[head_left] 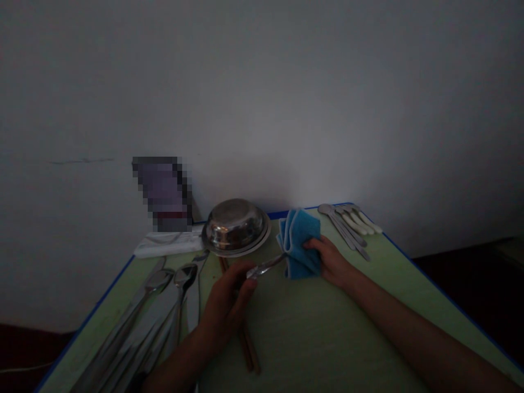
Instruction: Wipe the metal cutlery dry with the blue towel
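My left hand [231, 297] is closed on the handle end of a shiny metal piece of cutlery [268, 266]. Its far end disappears behind the folded blue cloth [302, 240], so its kind cannot be made out. My right hand [329, 259] grips that cloth from the right side, above the table. Beneath my left hand lie brown chopsticks [249, 346], partly covered by it. To the left of that hand, long-handled metal spoons [180, 281] and other long utensils lie side by side.
An upturned metal bowl [235, 224] rests on a plate at the back of the green table [327, 333]. Left of it, a blurred-out upright device [164, 194] stands by a white folded item [167, 244]. Several spoons and forks [350, 221] lie at back right. A wall rises behind.
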A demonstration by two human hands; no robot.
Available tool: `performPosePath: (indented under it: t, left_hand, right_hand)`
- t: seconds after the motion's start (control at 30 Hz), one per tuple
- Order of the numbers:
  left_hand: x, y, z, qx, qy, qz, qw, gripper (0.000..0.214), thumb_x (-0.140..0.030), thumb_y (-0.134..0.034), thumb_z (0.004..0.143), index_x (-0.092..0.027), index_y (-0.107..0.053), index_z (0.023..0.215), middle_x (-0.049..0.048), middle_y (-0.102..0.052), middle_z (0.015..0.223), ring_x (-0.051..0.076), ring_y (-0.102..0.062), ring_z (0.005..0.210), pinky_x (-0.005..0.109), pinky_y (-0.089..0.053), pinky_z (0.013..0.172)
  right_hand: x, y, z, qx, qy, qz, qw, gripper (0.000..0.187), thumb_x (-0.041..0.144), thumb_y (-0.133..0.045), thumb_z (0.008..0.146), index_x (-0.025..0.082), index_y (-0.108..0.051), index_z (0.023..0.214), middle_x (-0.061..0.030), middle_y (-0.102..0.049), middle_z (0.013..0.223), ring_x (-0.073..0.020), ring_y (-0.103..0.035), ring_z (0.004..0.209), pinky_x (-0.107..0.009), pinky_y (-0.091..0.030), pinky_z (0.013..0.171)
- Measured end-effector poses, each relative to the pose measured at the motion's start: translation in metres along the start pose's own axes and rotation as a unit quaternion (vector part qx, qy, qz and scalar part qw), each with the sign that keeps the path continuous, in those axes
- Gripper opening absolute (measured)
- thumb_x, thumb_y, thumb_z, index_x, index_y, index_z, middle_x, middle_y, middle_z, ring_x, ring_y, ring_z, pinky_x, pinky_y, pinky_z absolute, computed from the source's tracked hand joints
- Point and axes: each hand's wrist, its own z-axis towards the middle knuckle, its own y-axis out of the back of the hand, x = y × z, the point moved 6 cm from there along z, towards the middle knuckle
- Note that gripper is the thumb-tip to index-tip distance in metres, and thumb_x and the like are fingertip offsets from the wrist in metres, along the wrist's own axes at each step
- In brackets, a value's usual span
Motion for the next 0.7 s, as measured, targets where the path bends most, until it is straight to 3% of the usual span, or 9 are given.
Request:
performPosePath:
  t: [0.2,0.33,0.47,0.7]
  left_hand:
    - [-0.0032,0.0015,-0.0011,-0.002,-0.006,0.005,1.0,0.02,-0.029,-0.044,0.085,-0.016,-0.055,0.094,0.0007,-0.057,0.069,0.015,-0.053,0.059,0.024,-0.043,0.054]
    - [-0.0002,0.0001,-0.0008,-0.004,-0.005,0.006,1.0,0.019,-0.03,-0.047,0.083,-0.017,-0.055,0.094,-0.0004,-0.055,0.068,0.014,-0.052,0.057,0.023,-0.043,0.052]
    - [0.0035,-0.0011,-0.0012,0.0,0.001,0.008,1.0,0.019,-0.029,-0.047,0.084,-0.018,-0.055,0.097,0.0007,-0.057,0.074,0.014,-0.053,0.06,0.023,-0.042,0.053]
    - [0.0051,-0.0021,-0.0035,0.012,0.008,-0.003,1.0,0.025,-0.033,-0.04,0.087,-0.016,-0.053,0.1,0.0045,-0.059,0.08,0.016,-0.055,0.066,0.026,-0.044,0.059]
  right_hand:
    - [0.0014,-0.0036,-0.0013,0.008,0.005,-0.002,1.0,0.021,0.02,-0.068,0.06,0.017,-0.064,0.08,-0.001,-0.071,0.071,-0.0176,-0.065,0.065,-0.033,-0.052,0.071]
    - [0.0013,-0.0078,-0.0022,0.044,0.02,-0.013,0.999,0.03,0.029,-0.071,0.065,0.017,-0.064,0.091,-0.0026,-0.072,0.082,-0.0184,-0.067,0.075,-0.035,-0.05,0.081]
    - [-0.0004,-0.0094,-0.0015,0.076,0.038,-0.031,0.996,0.028,0.034,-0.07,0.068,0.017,-0.066,0.09,-0.0036,-0.072,0.087,-0.0197,-0.067,0.081,-0.036,-0.049,0.084]
    - [-0.0049,-0.0028,0.0028,0.026,0.017,-0.02,0.999,0.031,0.04,-0.067,0.07,0.016,-0.066,0.09,-0.0054,-0.072,0.089,-0.0213,-0.066,0.087,-0.036,-0.048,0.086]
